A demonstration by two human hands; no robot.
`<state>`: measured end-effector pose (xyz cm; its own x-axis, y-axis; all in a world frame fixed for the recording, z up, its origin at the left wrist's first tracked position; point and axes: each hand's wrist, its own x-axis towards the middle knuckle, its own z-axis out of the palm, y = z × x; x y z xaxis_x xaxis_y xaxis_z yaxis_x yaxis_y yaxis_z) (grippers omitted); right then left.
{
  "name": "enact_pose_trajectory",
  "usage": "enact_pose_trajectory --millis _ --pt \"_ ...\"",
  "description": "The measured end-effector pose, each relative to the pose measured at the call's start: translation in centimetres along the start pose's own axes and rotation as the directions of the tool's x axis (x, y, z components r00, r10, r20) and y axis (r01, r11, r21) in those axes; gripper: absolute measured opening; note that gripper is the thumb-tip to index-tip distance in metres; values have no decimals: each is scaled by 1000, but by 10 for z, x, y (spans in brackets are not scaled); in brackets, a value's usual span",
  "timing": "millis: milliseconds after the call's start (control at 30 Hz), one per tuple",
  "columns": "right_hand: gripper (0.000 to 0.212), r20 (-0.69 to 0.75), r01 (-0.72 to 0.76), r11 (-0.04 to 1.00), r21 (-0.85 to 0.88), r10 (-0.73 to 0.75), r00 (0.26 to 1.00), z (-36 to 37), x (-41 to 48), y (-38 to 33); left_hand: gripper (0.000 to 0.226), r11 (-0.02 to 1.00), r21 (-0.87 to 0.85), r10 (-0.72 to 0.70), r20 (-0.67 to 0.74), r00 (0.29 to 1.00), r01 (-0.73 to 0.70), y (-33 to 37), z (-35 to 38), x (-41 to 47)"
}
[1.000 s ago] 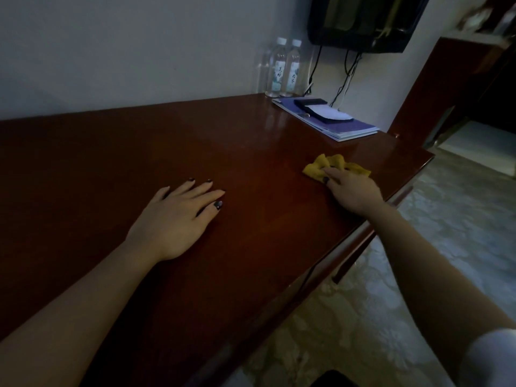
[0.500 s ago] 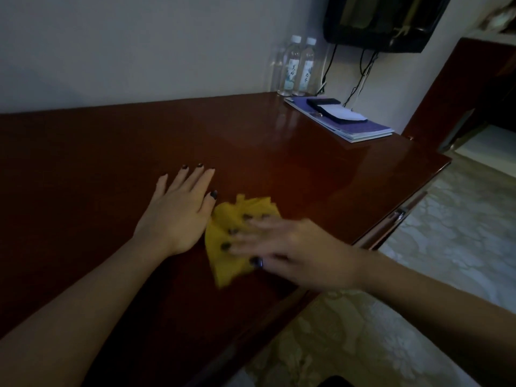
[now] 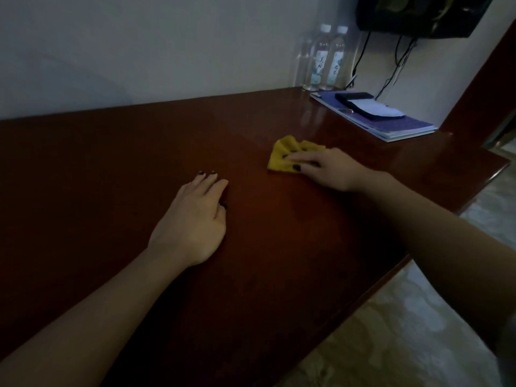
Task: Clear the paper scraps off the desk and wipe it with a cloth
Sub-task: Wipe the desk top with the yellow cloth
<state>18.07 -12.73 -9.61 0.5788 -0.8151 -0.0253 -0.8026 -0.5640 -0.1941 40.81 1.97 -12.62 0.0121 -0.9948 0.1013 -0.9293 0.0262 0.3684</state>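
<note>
A crumpled yellow cloth (image 3: 282,157) lies on the dark red-brown desk (image 3: 111,169), right of its middle. My right hand (image 3: 332,169) presses flat on the cloth's right part with straight fingers pointing left. My left hand (image 3: 192,219) rests palm down on the bare desk, to the left of the cloth and nearer to me, apart from it. No paper scraps show on the desk.
Two water bottles (image 3: 328,60) stand against the wall at the far right. A purple folder (image 3: 391,121) with a black item and a white sheet lies beside them. A dark screen (image 3: 418,15) hangs above with dangling cables. The desk's front edge drops to a patterned floor (image 3: 405,331).
My right hand swept the cloth from the right end leftward up to my left hand, then slid it back away to the right and farther from me. The left hand stayed put.
</note>
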Motion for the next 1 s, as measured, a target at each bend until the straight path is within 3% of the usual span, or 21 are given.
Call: enact_pose_trajectory --millis 100,200,433,633,767,900,1000 --pt "38 -56 -158 987 -36 156 986 -1 37 8 50 999 -52 -10 -2 1000 10 0 0 3" --pt "38 -82 -214 966 -147 203 976 3 53 2 50 998 -60 -14 -2 1000 14 -1 -1 4" --pt "40 -79 89 962 -257 -112 990 9 -18 -24 49 998 -62 -1 -7 1000 0 0 -2 3" --pt "42 -64 482 876 -8 -482 874 27 -92 -37 50 998 -59 9 36 999 -6 -2 -1 3" --pt "44 54 468 866 173 -483 874 26 -86 -32 45 983 -184 -9 82 997 24 -7 -17 19" --pt "43 65 366 927 87 -372 926 19 -33 -38 47 998 67 5 22 1000 -7 -30 -26 39" --pt "42 55 280 960 -26 -279 959 15 14 -48 62 955 276 -136 79 988 109 -53 -26 50"
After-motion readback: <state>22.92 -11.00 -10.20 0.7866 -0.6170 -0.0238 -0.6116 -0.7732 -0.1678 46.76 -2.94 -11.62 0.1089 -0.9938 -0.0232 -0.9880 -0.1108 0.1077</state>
